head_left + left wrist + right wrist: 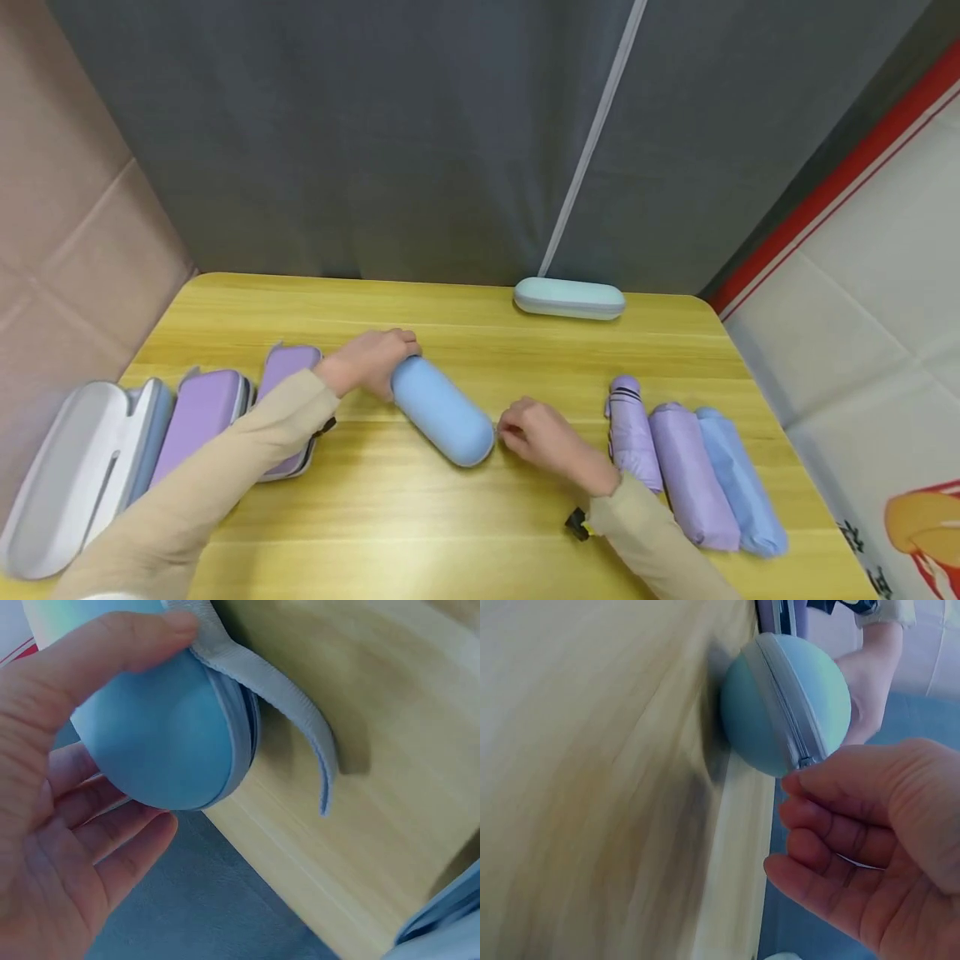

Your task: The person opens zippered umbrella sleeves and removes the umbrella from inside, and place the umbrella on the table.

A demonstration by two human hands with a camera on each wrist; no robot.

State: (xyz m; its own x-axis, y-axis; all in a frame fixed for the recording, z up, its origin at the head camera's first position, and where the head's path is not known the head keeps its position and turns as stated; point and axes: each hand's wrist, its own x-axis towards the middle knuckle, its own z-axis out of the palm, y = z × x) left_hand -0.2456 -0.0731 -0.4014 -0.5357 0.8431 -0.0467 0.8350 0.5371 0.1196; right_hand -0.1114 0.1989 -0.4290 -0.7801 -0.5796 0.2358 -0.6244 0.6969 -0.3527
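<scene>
A blue zippered hard case [444, 412] with rounded ends lies slantwise in mid-table. My left hand [377, 360] grips its far left end. In the left wrist view the thumb [124, 645] lies over the case beside a grey fabric strap [289, 697], with the other fingers around the far side. At the opposite end, my right hand [542, 435] pinches the zipper pull between thumb and forefinger. The zipper [784, 694] runs across that rounded end in the right wrist view, its slider close to my fingertips; the pull itself is mostly hidden.
Left on the wooden table [360, 533] are an opened white-and-blue case [71, 475] and two purple cases [198, 417]. A pale mint case [570, 298] lies at the back edge. Folded umbrellas, two purple [693, 475] and one blue [738, 479], lie at right.
</scene>
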